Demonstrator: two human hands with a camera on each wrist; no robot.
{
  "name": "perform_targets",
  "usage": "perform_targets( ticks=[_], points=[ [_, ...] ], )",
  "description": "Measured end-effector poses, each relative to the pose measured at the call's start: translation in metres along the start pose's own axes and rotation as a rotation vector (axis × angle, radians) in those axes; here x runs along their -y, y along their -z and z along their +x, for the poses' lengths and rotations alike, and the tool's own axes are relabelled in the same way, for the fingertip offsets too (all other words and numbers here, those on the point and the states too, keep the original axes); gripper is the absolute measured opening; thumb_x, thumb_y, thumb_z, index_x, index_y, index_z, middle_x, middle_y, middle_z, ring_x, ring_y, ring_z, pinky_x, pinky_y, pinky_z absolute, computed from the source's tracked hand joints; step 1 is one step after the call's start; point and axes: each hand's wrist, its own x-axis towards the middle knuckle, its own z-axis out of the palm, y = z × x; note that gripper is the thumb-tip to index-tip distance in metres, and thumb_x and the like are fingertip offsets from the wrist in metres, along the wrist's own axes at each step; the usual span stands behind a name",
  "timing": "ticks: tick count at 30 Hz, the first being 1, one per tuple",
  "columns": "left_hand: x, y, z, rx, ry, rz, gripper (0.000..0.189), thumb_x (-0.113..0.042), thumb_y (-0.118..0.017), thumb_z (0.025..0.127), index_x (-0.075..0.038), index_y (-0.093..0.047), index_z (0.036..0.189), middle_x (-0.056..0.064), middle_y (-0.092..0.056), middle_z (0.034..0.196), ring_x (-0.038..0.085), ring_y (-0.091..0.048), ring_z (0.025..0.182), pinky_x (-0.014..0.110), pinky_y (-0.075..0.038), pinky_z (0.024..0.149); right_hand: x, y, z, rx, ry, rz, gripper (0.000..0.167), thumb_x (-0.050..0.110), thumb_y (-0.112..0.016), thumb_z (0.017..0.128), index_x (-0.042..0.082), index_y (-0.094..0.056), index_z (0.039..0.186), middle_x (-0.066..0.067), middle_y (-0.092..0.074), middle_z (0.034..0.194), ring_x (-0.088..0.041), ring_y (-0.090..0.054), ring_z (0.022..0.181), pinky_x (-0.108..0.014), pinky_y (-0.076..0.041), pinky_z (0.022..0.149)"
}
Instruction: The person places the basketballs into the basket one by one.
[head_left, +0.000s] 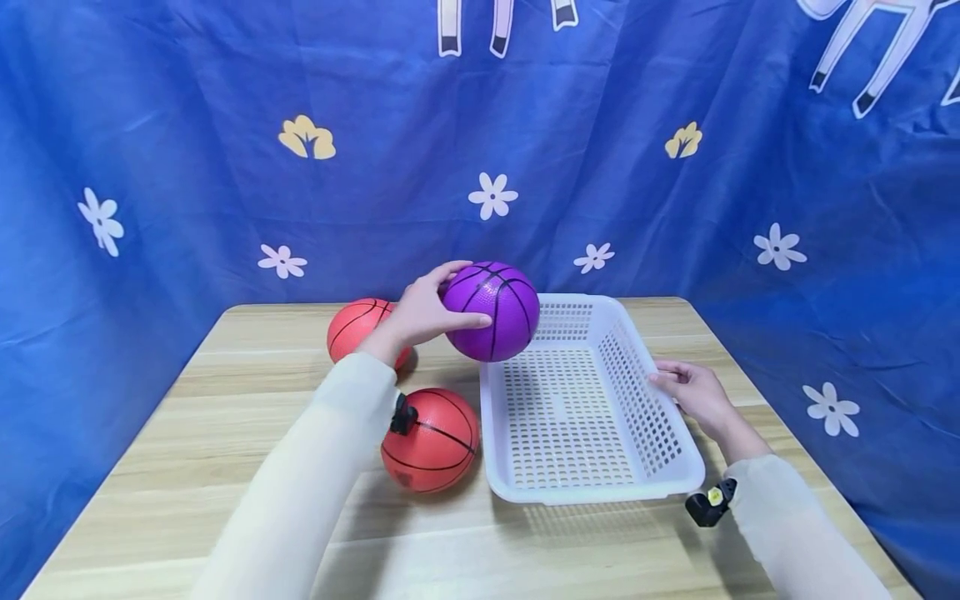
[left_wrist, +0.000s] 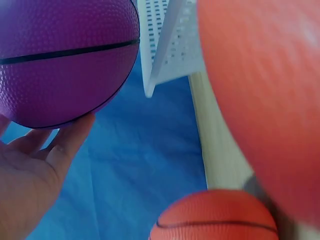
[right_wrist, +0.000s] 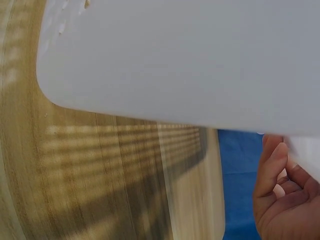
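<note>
1. While the left hand (head_left: pixel 423 315) holds the purple ball (head_left: pixel 512 321) from its left side, the right hand (head_left: pixel 697 396) pinches the right rim of the white basket (head_left: pixel 585 495).
2. Left grip: clamped on the purple ball, with the thumb across the near side and the fingers round the upper far side. In the left wrist view, fingertips press against its pebbled surface.
3. Purple ball: held up off the desk (head_left: pixel 187 467) at the basket's far-left corner, overlapping the left rim in the head view. Whether it touches that rim, I cannot tell.
4. Right grip: clamped on the basket's edge, the thumb at the inner side of the rim, the fingers at the outer side.
5. White basket: right of the balls, its perforated floor and walls in plain sight. A striped shadow (right_wrist: pixel 120 165) falls on the wood below it.
6. 2 red balls with black lines lie on the desk, left of the basket. The near red ball (head_left: pixel 438 454) is just beside the basket; the far red ball (head_left: pixel 351 329) is partly hidden by the left hand and wrist.
7. 2 pale sleeves (head_left: pixel 300 483) cover the arms, with 1 black wrist camera (head_left: pixel 705 505) on each.
8. Behind the desk hangs a blue curtain (head_left: pixel 405 192) with white flowers (head_left: pixel 492 197) and yellow shapes (head_left: pixel 296 133).
</note>
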Motion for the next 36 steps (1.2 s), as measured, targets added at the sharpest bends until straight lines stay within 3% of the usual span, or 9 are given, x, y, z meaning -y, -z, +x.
perform_targets(
  ticks=[2,9,11,17,21,36],
  points=[
    [-0.002,-0.008,0.006,-0.002,0.003,-0.003,0.085,-0.039,-0.085,0.067,-0.025,-0.045,0.140,0.011,-0.051,0.129,0.030,-0.054,0.110,0.046,-0.052,0.084,-0.007,0.002,0.005,-0.009,-0.015,-0.011,0.056,0.031,-0.066,0.091,-0.004,-0.051,0.133,-0.015,-0.066,0.108,-0.021,-0.067,0.085,-0.034,-0.056,0.067],
    [-0.009,-0.035,0.024,-0.004,0.015,-0.053,0.087,-0.041,-0.086,0.065,-0.023,-0.045,0.139,0.009,-0.054,0.126,0.028,-0.055,0.108,0.043,-0.052,0.083,-0.067,0.013,0.041,-0.048,0.003,0.012,0.075,0.057,-0.071,0.077,0.007,-0.056,0.131,-0.010,-0.067,0.107,-0.024,-0.067,0.086,-0.036,-0.057,0.065],
    [-0.011,-0.043,0.028,-0.003,0.025,-0.064,0.088,-0.042,-0.086,0.065,-0.023,-0.045,0.140,0.009,-0.054,0.127,0.028,-0.055,0.109,0.042,-0.053,0.083,-0.064,0.012,0.038,-0.047,-0.002,0.014,0.075,0.057,-0.070,0.077,0.007,-0.056,0.131,-0.010,-0.067,0.107,-0.023,-0.068,0.087,-0.035,-0.057,0.065],
    [-0.015,-0.067,0.040,-0.007,0.046,-0.091,0.090,-0.045,-0.085,0.065,-0.022,-0.043,0.141,0.008,-0.054,0.128,0.027,-0.055,0.109,0.041,-0.053,0.082,-0.011,0.002,0.006,-0.011,-0.026,-0.020,0.055,0.032,-0.063,0.093,-0.002,-0.050,0.134,-0.015,-0.066,0.110,-0.021,-0.067,0.086,-0.034,-0.056,0.067],
    [-0.018,-0.081,0.046,-0.017,0.051,-0.122,0.090,-0.045,-0.086,0.065,-0.021,-0.043,0.140,0.007,-0.053,0.127,0.026,-0.055,0.108,0.040,-0.054,0.081,0.010,-0.003,-0.004,-0.014,-0.044,-0.050,0.051,0.024,-0.060,0.095,-0.005,-0.047,0.135,-0.021,-0.063,0.115,-0.020,-0.066,0.087,-0.032,-0.056,0.069],
    [-0.027,-0.135,0.057,-0.044,0.083,-0.076,0.094,-0.047,-0.084,0.066,-0.017,-0.039,0.143,0.010,-0.050,0.129,0.025,-0.053,0.111,0.039,-0.053,0.082,0.008,-0.001,-0.002,-0.011,-0.039,-0.052,0.051,0.024,-0.060,0.095,-0.007,-0.047,0.134,-0.021,-0.063,0.113,-0.018,-0.066,0.086,-0.032,-0.056,0.070]
  ],
)
